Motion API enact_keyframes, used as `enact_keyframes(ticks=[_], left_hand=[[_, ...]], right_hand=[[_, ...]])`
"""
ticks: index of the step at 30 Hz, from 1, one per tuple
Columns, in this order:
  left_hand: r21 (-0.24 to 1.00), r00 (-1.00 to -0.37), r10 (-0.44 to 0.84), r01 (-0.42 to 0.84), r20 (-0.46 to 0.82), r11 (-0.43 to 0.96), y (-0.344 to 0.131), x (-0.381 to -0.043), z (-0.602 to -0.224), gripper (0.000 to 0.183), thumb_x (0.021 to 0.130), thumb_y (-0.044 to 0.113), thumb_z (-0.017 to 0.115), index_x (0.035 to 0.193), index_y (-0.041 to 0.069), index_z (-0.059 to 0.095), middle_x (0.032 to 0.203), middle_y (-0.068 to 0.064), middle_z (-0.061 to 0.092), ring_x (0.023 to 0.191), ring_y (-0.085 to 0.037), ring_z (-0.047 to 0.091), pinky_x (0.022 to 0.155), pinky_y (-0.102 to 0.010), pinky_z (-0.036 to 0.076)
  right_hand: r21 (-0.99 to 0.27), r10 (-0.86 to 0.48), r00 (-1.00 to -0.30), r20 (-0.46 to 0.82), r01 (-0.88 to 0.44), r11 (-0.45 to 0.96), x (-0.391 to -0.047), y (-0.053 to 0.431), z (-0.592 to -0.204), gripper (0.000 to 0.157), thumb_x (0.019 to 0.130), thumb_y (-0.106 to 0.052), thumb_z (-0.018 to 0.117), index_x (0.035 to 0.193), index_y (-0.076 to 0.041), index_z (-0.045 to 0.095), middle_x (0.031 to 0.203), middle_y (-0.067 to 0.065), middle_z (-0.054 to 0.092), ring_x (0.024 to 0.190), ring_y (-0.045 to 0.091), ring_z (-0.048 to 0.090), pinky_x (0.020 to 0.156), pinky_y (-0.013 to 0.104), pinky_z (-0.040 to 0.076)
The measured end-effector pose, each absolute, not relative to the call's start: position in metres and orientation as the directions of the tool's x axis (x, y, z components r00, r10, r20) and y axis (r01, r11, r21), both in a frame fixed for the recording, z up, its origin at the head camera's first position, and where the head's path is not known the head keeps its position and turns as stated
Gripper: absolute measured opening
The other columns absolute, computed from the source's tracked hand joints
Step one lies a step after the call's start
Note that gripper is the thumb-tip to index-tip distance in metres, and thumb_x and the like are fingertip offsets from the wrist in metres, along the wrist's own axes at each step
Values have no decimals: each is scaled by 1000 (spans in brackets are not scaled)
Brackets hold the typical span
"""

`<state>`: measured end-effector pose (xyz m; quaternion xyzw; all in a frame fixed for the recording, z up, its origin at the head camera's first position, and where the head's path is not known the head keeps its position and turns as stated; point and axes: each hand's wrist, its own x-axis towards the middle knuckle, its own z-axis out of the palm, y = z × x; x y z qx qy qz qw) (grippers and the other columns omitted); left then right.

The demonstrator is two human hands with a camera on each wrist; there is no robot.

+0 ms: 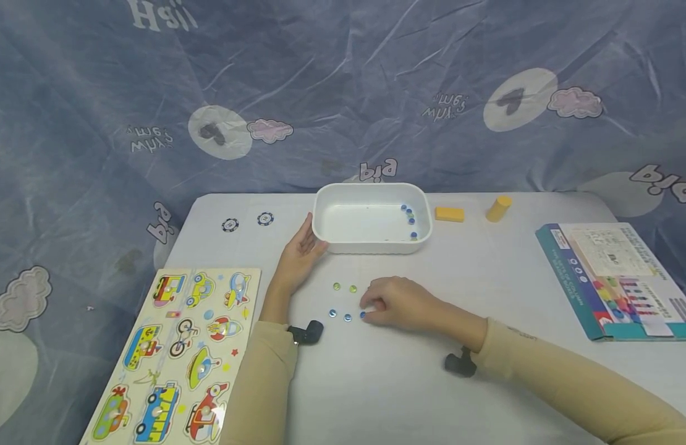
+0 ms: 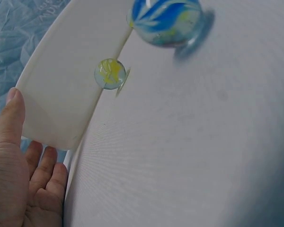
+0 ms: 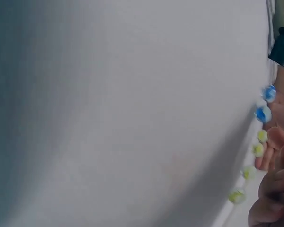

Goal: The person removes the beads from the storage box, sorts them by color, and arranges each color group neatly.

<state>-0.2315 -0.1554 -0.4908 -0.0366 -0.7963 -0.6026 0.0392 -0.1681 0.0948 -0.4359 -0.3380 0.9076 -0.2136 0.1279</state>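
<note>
Blue marble [image 1: 363,315] at right hand [image 1: 397,304], can't tell if pinched; left hand [image 1: 296,258] spread against white tub [image 1: 371,248].

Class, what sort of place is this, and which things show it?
Probably a makeshift indoor tabletop activity area: a printed cloth backs a white-covered table, on which lie a vehicle puzzle board and small marbles.

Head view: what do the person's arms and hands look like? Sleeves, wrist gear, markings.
Long beige sleeves both sides; the right sleeve has small dark lettering near its cuff, unreadable. Left hand and right hand ungloved. Small black device at each wrist.
</note>
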Motion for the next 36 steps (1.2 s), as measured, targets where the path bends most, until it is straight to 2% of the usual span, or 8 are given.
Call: enact_keyframes(ticks=[7,11,14,18,24,28,32,36], left_hand=[[968,-998,24,55,51,245,-153,-220,-466,80,85,41,67,150,31,22,154,14,28,141,-10,33,116,-23,31],[970,-998,32,55,49,237,-153,-220,-466,79,87,35,67,151,29,21,154,13,28,140,-9,33,116,-25,31],[968,-998,30,61,55,242,-155,-225,-476,79,86,39,67,150,33,21,153,16,28,140,-6,33,116,-24,31],[964,-997,17,71,69,254,-157,-231,-489,79,82,48,67,147,42,22,151,22,29,138,-2,34,115,-23,32],[963,-996,15,84,83,257,-157,-234,-494,76,84,44,68,145,45,23,150,24,31,137,-2,35,115,-26,33],[961,-996,14,87,86,263,-156,-234,-494,75,85,41,67,145,46,23,149,24,31,137,-2,36,115,-27,33],[961,-997,10,79,79,265,-156,-233,-490,75,85,40,67,145,45,23,149,25,31,137,-1,36,115,-25,33],[966,-998,15,60,58,250,-155,-228,-480,76,87,35,67,148,39,22,152,19,29,138,-3,35,116,-24,32]], right_hand=[[-557,-639,-769,-2,-530,640,-190,103,-402,17,86,-43,67,100,-33,70,74,-18,56,68,6,51,59,20,47],[-569,-616,-781,106,-555,606,-223,112,-389,20,87,-35,68,105,-27,69,81,-13,59,70,10,51,59,22,47],[-562,-585,-801,129,-545,623,-251,118,-387,25,86,-29,70,109,-19,69,84,-7,60,74,13,52,62,24,49],[-507,-576,-817,25,-507,697,-281,122,-392,29,85,-27,71,113,-18,67,87,-5,62,82,15,56,70,28,51],[-462,-600,-785,-155,-479,746,-304,116,-404,26,85,-18,72,110,-16,71,91,0,67,90,19,59,83,34,53],[-468,-568,-788,-239,-419,778,-310,110,-405,20,85,-10,69,103,-17,74,97,2,70,94,20,62,87,37,54],[-470,-539,-787,-301,-369,802,-314,104,-406,18,85,-10,67,95,-22,75,100,-1,72,99,19,63,94,39,52],[-481,-534,-780,-326,-349,804,-317,101,-408,16,83,-13,70,90,-26,75,96,-5,73,98,17,63,96,40,50]])
